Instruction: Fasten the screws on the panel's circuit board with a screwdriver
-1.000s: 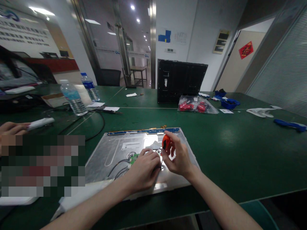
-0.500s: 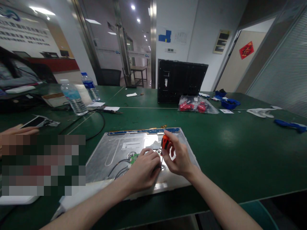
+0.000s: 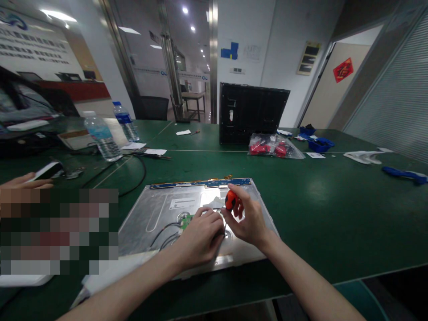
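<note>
A silver metal panel (image 3: 187, 200) lies on the green table in front of me, with a blue circuit strip (image 3: 200, 183) along its far edge. My right hand (image 3: 247, 218) is closed around an orange and black screwdriver (image 3: 230, 200), whose thin shaft points down to the panel. Close beside the shaft, my left hand (image 3: 203, 232) rests on the panel with fingers curled; whatever lies under its fingertips is hidden. Dark cables (image 3: 163, 234) run from a small green board (image 3: 186, 221) just left of that hand.
Beyond the panel stand a black monitor casing (image 3: 254, 111) and a bag of red parts (image 3: 274, 148). Two water bottles (image 3: 103, 138) and a black cable (image 3: 145, 171) are at the left. A person's hand (image 3: 26, 182) holds a phone-like device (image 3: 48, 171). Blue baskets (image 3: 321, 145) sit back right.
The screwdriver handle has turned and tilted slightly in my right hand, whose fingers shifted a little. My left hand stays put. At the left, the device in the other person's hand has tilted.
</note>
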Motion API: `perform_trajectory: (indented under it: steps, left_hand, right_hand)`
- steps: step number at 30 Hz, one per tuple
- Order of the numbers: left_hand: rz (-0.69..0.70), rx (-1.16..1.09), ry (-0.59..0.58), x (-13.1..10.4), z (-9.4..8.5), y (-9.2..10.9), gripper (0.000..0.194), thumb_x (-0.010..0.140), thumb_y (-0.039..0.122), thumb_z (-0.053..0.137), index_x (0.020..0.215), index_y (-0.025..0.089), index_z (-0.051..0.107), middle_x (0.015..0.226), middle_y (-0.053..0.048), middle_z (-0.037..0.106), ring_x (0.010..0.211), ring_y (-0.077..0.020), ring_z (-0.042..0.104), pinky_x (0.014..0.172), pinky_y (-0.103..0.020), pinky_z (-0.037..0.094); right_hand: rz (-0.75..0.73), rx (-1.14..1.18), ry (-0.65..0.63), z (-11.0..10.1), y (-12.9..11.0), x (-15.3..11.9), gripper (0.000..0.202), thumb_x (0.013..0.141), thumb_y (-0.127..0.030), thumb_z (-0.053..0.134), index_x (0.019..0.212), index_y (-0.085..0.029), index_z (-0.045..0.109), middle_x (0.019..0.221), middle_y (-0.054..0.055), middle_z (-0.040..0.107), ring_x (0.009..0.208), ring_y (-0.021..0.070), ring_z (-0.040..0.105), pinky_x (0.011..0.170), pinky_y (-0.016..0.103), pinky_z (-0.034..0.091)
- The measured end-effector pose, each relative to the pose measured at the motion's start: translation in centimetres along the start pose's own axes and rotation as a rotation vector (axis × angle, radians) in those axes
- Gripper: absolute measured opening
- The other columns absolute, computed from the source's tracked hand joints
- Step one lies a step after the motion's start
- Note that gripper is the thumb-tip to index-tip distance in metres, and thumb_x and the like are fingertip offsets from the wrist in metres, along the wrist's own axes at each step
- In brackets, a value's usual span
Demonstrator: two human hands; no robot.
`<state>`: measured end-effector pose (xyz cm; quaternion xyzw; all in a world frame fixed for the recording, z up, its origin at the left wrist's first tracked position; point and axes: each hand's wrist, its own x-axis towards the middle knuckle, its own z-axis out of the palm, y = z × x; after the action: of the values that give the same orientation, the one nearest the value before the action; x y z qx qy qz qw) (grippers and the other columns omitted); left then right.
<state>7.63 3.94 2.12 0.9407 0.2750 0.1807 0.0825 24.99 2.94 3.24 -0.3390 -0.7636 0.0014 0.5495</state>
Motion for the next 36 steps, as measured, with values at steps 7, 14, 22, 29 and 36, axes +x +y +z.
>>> perform_trajectory:
  steps: [7,14,22,29,36]
  left_hand:
    - [-0.002,0.014,-0.008,0.06,-0.17,0.18,0.015,0.083,0.014,0.05,0.091,0.019,0.061,0.092,-0.005,0.065,0.089,-0.0222,0.057,0.096,-0.045,0.036]
    - [-0.01,0.006,-0.007,0.04,-0.11,0.17,0.014,0.083,0.014,0.05,0.088,0.019,0.061,0.092,-0.005,0.065,0.089,-0.0222,0.057,0.095,-0.044,0.036]
    - [0.003,0.004,0.015,0.01,0.13,-0.03,0.014,0.082,0.014,0.05,0.09,0.02,0.061,0.092,-0.005,0.065,0.091,-0.0225,0.058,0.094,-0.043,0.037]
    - [0.005,0.01,0.013,0.06,-0.19,0.26,0.016,0.083,0.012,0.049,0.091,0.02,0.061,0.092,-0.005,0.065,0.09,-0.0221,0.058,0.094,-0.043,0.037]
    - [0.001,0.003,-0.002,0.08,-0.17,0.13,0.014,0.083,0.013,0.049,0.087,0.019,0.061,0.091,-0.005,0.064,0.089,-0.0218,0.057,0.094,-0.044,0.037]
  right_hand:
    - [-0.01,0.06,-0.026,-0.37,-0.42,0.19,0.062,0.085,-0.014,0.049,0.144,-0.022,0.032,0.086,0.001,0.061,0.055,0.0099,0.05,0.047,0.021,0.045]
    - [-0.009,0.011,-0.001,-0.26,-0.28,0.0,0.061,0.085,-0.015,0.052,0.142,-0.022,0.032,0.082,0.0,0.061,0.051,0.0095,0.049,0.044,0.021,0.043]
    - [-0.002,-0.05,0.017,-0.13,-0.43,0.19,0.055,0.089,-0.023,0.054,0.139,-0.024,0.034,0.078,0.0,0.061,0.048,0.01,0.047,0.045,0.022,0.043]
    - [0.013,0.017,-0.018,-0.37,-0.47,0.11,0.059,0.086,-0.02,0.052,0.142,-0.022,0.032,0.078,0.0,0.06,0.05,0.0105,0.048,0.044,0.021,0.042]
    - [-0.005,0.017,0.009,-0.43,-0.65,0.35,0.058,0.084,-0.015,0.049,0.14,-0.022,0.034,0.079,0.0,0.058,0.049,0.0098,0.046,0.043,0.021,0.042]
